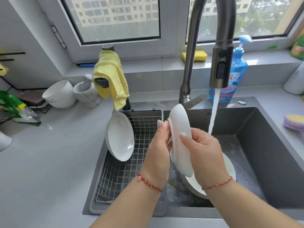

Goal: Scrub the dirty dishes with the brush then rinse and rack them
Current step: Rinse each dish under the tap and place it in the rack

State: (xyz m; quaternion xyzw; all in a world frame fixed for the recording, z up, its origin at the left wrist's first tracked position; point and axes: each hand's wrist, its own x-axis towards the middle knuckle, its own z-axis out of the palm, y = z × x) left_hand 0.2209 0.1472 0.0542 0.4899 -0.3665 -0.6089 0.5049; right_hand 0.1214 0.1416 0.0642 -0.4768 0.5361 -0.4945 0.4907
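Sink [271,145] carries everything: rack [131,170] sits left of the hands, so racking is a short sideways move. Tap [220,66] runs just right of and above the hands; stream [213,112] falls past the dish [181,140], not on it. Rinse looks done or paused. One plate [120,137] already leans on edge in the rack to drain. Another [230,168] lies below the right hand, probably unwashed. Both hands grasp the dish on edge, so water sheds: left hand [158,153] pinching its back, right hand [205,153] with thumb over the rim. Brush [294,122] is parked on the desk, far right.
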